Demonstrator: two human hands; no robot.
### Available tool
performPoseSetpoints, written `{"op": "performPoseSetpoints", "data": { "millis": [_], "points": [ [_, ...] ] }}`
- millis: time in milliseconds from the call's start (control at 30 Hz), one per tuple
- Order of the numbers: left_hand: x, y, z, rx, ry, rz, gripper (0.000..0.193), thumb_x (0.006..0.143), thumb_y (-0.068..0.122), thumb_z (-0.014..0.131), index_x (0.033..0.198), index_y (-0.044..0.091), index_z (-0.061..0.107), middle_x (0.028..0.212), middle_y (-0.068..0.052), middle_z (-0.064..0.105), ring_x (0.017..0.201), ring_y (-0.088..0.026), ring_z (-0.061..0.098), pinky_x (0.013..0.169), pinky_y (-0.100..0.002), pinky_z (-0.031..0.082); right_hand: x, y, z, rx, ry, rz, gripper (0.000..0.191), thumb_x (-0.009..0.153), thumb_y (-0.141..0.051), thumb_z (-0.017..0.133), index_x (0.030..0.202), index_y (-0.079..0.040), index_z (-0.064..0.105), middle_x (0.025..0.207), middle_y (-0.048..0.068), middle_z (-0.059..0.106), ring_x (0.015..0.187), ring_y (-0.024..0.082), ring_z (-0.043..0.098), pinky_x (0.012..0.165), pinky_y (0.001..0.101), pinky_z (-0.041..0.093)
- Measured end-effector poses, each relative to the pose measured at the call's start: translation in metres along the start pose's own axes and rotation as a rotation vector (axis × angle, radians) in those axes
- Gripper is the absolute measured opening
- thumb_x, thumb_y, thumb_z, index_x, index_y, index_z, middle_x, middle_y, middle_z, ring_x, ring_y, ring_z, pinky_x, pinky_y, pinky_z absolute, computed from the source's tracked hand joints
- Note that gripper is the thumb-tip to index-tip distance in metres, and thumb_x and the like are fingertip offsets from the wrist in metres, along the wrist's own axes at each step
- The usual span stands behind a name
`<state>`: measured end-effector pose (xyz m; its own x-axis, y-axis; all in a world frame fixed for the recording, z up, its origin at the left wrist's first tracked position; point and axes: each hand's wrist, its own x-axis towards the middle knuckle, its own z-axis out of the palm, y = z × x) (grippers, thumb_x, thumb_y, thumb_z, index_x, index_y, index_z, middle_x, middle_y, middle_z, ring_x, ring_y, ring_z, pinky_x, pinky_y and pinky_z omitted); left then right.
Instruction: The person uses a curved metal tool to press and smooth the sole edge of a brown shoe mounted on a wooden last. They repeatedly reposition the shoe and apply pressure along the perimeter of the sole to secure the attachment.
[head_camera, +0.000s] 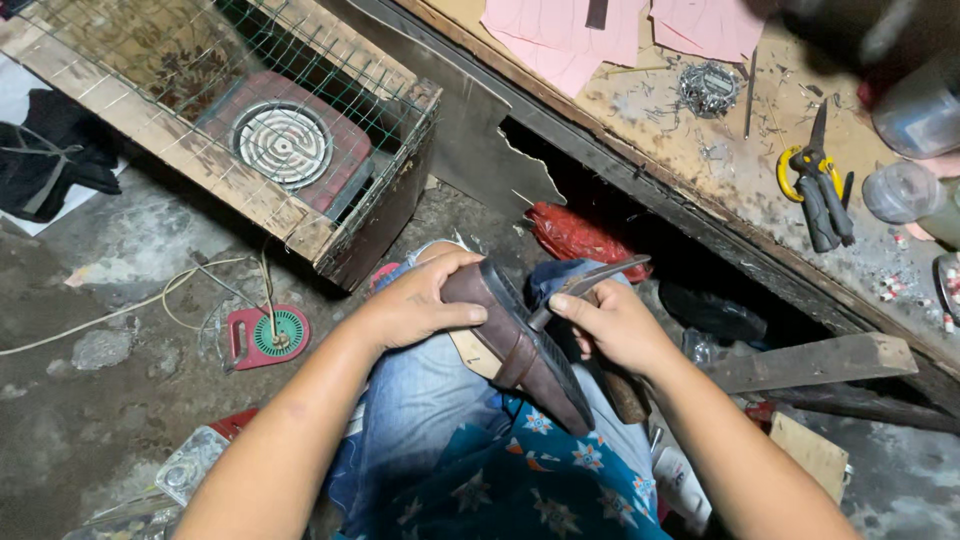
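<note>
A brown leather shoe (520, 345) with a dark ridged sole rests sole-up on my lap, over blue jeans and a patterned blue cloth. My left hand (420, 300) grips the shoe at its upper end, fingers wrapped over the leather. My right hand (615, 322) holds a hammer by its wooden handle (625, 392), and the metal head (590, 282) lies against the sole's edge.
A wire-mesh wooden box (300, 215) with a round electric heater (282, 143) stands at the left. A red plug reel (265, 335) and cords lie on the concrete floor. The workbench (700, 170) at the right holds pliers (820, 185), nails, pink paper and plastic jars.
</note>
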<state>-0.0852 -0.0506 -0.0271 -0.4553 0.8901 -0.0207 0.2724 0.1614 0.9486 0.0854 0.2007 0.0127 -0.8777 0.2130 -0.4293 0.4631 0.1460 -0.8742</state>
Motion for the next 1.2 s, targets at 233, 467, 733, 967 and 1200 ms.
{"op": "performPoseSetpoints", "data": {
  "millis": [233,467,733,967,1200],
  "points": [
    [0.006,-0.003,0.004,-0.291,0.045,-0.01,0.073,0.079,0.031,0.082,0.139,-0.001,0.058,0.137,-0.015,0.066,0.128,-0.023,0.061,0.111,-0.034,0.044,0.018,-0.028,0.018,-0.262,0.188,-0.348,0.029,0.091,-0.032,0.074,0.093,-0.003,0.074,0.081,0.002,0.072,0.076,0.012,0.065,0.07,0.0298,0.052],
    [0.009,0.01,0.006,-0.235,0.182,0.038,0.061,0.072,0.014,0.09,0.124,-0.005,0.066,0.119,-0.009,0.065,0.116,-0.019,0.063,0.102,-0.031,0.048,0.018,-0.067,0.006,-0.416,0.006,-0.21,0.024,0.085,-0.03,0.078,0.093,-0.007,0.078,0.083,0.002,0.076,0.077,0.011,0.067,0.071,0.0313,0.054],
    [0.003,0.018,0.024,-0.839,0.207,-0.117,0.049,0.08,0.008,0.084,0.123,-0.006,0.067,0.109,-0.007,0.068,0.102,-0.017,0.067,0.093,-0.032,0.053,-0.023,-0.037,0.001,-0.258,0.009,-0.282,0.021,0.081,-0.023,0.083,0.091,-0.006,0.073,0.083,-0.002,0.067,0.079,0.009,0.062,0.072,0.0288,0.052],
    [0.002,0.01,0.051,-1.054,0.202,-0.255,0.043,0.081,0.009,0.078,0.12,0.0,0.063,0.104,-0.006,0.071,0.094,-0.015,0.069,0.088,-0.033,0.055,-0.026,-0.012,-0.005,-0.219,-0.014,-0.045,0.021,0.079,-0.023,0.085,0.086,-0.006,0.074,0.074,-0.001,0.063,0.072,0.011,0.056,0.065,0.0301,0.048],
    [0.007,-0.003,0.051,-0.774,0.254,-0.21,0.037,0.083,0.011,0.079,0.116,-0.001,0.066,0.1,-0.005,0.072,0.092,-0.012,0.068,0.086,-0.03,0.054,-0.003,-0.029,-0.005,-0.322,-0.128,-0.114,0.025,0.08,-0.029,0.083,0.088,-0.007,0.074,0.076,-0.002,0.066,0.074,0.011,0.058,0.067,0.0303,0.049]
  ]
}}
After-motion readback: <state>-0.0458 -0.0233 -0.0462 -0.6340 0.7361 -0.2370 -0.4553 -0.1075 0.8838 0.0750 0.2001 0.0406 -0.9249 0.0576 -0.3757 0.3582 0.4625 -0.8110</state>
